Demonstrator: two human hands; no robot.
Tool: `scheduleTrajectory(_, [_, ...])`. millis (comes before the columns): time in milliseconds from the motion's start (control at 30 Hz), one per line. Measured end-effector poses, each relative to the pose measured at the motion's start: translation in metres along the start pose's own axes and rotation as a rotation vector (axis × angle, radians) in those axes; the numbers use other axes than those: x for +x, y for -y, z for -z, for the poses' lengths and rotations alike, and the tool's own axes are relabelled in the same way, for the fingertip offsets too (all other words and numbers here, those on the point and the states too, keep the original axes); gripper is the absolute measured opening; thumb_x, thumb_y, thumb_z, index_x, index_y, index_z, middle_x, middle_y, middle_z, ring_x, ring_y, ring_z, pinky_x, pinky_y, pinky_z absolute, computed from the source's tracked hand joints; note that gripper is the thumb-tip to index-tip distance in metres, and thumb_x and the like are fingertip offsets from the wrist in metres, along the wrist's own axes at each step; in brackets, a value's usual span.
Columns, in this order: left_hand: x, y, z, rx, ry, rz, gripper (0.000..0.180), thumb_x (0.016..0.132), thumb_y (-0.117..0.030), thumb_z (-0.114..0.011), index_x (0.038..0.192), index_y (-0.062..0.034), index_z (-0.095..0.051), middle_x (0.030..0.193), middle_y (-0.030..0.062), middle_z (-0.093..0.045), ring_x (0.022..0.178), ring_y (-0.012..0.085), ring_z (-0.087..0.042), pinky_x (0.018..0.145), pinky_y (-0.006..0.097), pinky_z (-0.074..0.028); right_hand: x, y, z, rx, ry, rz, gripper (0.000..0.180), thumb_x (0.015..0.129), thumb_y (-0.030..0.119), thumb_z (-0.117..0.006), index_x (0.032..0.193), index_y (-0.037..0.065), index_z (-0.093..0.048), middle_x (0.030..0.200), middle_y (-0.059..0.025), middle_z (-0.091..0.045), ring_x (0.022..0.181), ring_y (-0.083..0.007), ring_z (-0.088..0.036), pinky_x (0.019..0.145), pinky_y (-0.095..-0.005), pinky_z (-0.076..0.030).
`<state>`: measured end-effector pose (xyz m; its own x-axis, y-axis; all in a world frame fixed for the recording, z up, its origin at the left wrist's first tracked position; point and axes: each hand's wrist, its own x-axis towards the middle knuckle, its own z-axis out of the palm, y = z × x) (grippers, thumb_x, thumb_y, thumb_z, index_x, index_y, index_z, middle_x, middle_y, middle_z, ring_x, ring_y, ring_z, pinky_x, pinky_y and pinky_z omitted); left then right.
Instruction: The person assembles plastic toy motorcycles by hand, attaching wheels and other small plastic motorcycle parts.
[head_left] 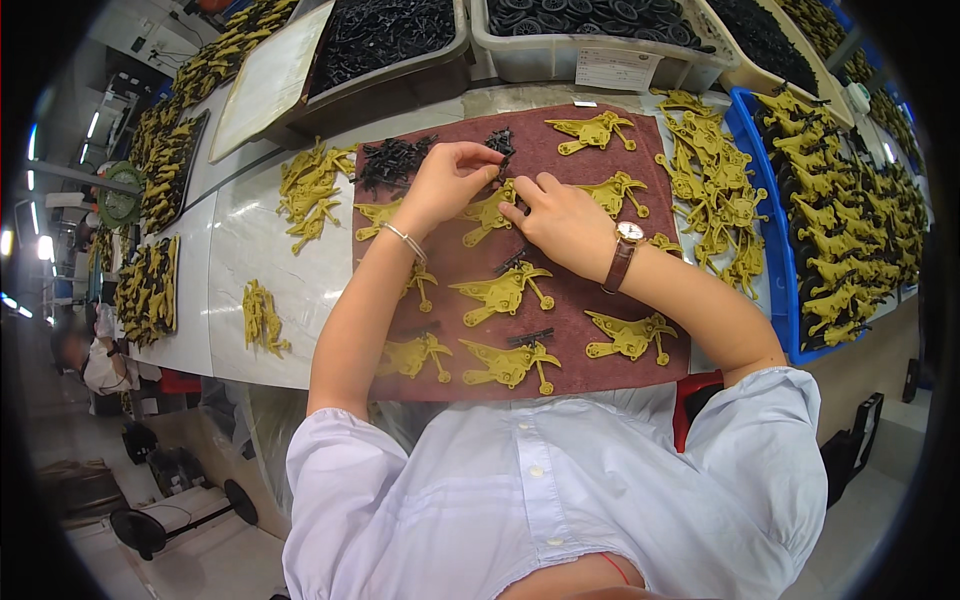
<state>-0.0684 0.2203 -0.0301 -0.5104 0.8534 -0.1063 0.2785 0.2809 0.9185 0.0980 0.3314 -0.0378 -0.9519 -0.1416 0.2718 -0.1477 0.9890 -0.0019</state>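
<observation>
My left hand (447, 183) is closed in a pinch on a small black plastic part (507, 151). Just beneath it lies a yellow-green plastic toy frame (484, 218), whose top edge my right hand (566, 224) grips with bent fingers. Exactly where the black part meets the frame is hidden by my fingertips. More such frames lie spaced out on a dark red cloth (592, 290), including a frame (503, 291) nearer me with a black piece at its upper edge. Loose black parts (392, 162) are heaped beside my left hand.
Yellow-green frames are piled right (712, 180) and left (314, 190) of the cloth. A blue tray (737, 110) of assembled pieces stands at the right. Behind the cloth are a bin (455, 65) of small black parts and a bin (510, 72) of black wheels.
</observation>
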Motion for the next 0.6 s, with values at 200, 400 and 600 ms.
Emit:
scheduleTrajectory(200, [-0.001, 0.006, -0.011, 0.155, -0.079, -0.096, 0.021, 0.084, -0.008, -0.067, 0.103, 0.0014, -0.068, 0.092, 0.0099, -0.072, 0.08, 0.0152, -0.07, 0.072, 0.027, -0.054, 0.0, 0.0, -0.003, -0.007, -0.016, 0.018, 0.032, 0.081, 0.012, -0.059, 0.112, 0.01, -0.066, 0.095, -0.0067, -0.05, 0.088, -0.0208, -0.054, 0.067, -0.0301, -0.053])
scheduleTrajectory(400, [-0.01, 0.004, -0.013, 0.165, -0.117, -0.088, 0.024, 0.085, -0.013, -0.067, 0.106, -0.0002, -0.067, 0.095, 0.007, -0.07, 0.077, 0.0098, -0.066, 0.068, 0.024, -0.051, 0.0, 0.001, -0.003, -0.006, -0.019, 0.0, 0.032, 0.079, 0.011, -0.058, 0.111, 0.008, -0.065, 0.096, -0.0065, -0.051, 0.087, -0.0206, -0.054, 0.067, -0.0302, -0.053])
scheduleTrajectory(600, [-0.01, 0.013, -0.018, 0.541, -0.262, -0.344, 0.023, 0.085, -0.019, -0.064, 0.103, -0.0043, -0.069, 0.088, 0.0091, -0.069, 0.064, 0.0136, -0.06, 0.059, 0.026, -0.047, 0.001, 0.002, -0.005, -0.018, -0.01, 0.006, 0.033, 0.079, 0.01, -0.058, 0.111, 0.007, -0.064, 0.096, -0.0064, -0.051, 0.086, -0.0207, -0.054, 0.068, -0.0297, -0.053])
